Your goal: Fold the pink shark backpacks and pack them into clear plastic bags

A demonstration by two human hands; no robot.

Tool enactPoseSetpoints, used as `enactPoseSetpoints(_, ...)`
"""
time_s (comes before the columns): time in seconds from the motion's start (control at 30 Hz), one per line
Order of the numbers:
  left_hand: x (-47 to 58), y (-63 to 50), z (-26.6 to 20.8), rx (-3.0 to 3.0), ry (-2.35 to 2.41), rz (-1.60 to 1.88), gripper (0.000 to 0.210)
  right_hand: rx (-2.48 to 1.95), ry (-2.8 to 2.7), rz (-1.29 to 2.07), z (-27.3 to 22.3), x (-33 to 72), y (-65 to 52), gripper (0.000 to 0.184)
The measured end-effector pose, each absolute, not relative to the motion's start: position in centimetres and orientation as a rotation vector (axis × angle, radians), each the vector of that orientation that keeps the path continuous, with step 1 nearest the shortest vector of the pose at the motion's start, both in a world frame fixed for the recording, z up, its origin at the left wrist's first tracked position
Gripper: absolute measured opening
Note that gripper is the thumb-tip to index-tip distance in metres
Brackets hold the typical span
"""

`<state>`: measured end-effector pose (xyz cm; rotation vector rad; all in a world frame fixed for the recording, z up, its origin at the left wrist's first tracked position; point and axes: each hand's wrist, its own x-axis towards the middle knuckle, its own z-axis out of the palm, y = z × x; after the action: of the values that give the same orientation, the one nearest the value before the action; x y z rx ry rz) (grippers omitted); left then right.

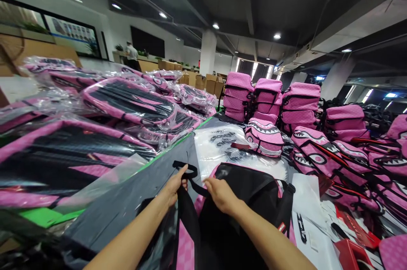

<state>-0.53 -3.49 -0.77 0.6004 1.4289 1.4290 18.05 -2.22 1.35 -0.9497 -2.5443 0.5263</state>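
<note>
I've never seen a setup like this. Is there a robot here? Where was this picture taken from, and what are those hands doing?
There is no robot in it: the two bare hands belong to a person wearing a camera on their head. The camera looks forward and down, so the forearms enter from the bottom edge.

The left hand and right hand both grip a black strap. Just in front of them is a black backpack with pink trim. Beyond it, shiny clear plastic is spread on the work surface, with a toothy-patterned pink bag at its far side. Plastic-wrapped bags are heaped to the left, and stacked pink bags stand further back.
</note>
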Motion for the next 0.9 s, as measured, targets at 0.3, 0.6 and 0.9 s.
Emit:
enactPoseSetpoints(0.3, -2.0, -9.2, 9.8, 0.926, 1.109, 1.610, 0.059, -0.793, -2.662, 0.310, 11.6, 17.0, 1.4, 0.005)
enactPoseSetpoints(0.6, 1.3, -10.2, 10.3, 1.244, 1.173, 1.617, 0.062, -0.685, -2.707, 0.393, 8.8, 16.5, -0.9, 0.015)
enactPoseSetpoints(0.9, 4.8, -8.3, 10.8, 1.401, 1.185, 1.484, 0.061, -1.042, -2.467, 0.384, 4.5, 22.1, -5.6, 0.014)
